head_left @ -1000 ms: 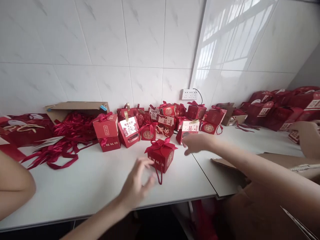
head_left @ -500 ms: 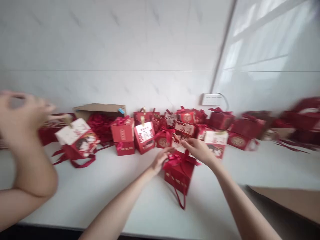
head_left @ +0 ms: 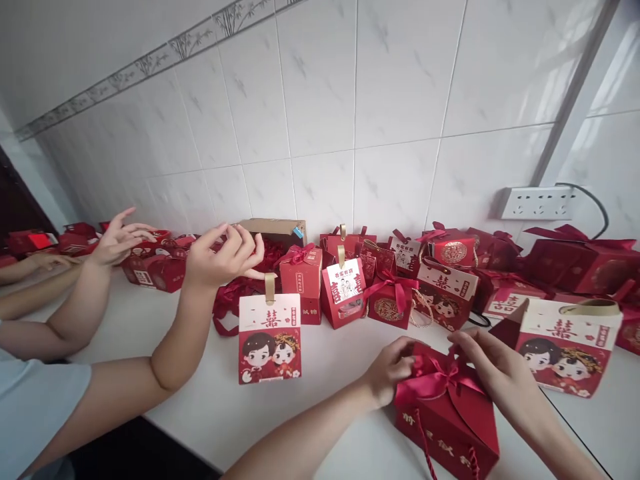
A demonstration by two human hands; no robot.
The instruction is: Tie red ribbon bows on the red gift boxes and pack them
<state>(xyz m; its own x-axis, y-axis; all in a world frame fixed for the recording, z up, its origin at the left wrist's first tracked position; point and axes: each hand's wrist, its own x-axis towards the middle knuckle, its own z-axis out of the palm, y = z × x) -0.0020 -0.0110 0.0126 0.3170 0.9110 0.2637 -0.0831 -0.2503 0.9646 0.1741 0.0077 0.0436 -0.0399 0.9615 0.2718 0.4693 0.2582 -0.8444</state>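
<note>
A red gift box (head_left: 445, 427) with gold characters, a pink-red ribbon bow (head_left: 443, 381) and twisted red cord stands near the table's front, right of centre. My left hand (head_left: 393, 373) is at the box's upper left corner, its fingers curled against the box and ribbon. My right hand (head_left: 493, 357) is behind the bow at the top right, thumb and index finger pinched together at the upper edge; what lies between them is too small to make out. Right of it stands a red and white box with two cartoon figures (head_left: 565, 350).
A similar cartoon box (head_left: 270, 340) stands at the centre left. A co-worker's raised hands (head_left: 225, 253) are above the table at left; another person's arms lie beyond. Many red boxes, a cardboard box (head_left: 275, 229) and a power strip (head_left: 539, 203) line the wall.
The view has turned left and come nearer the table. Both my hands are still at the bow-tied box, which now appears larger and further right. The co-worker's hands show more clearly.
</note>
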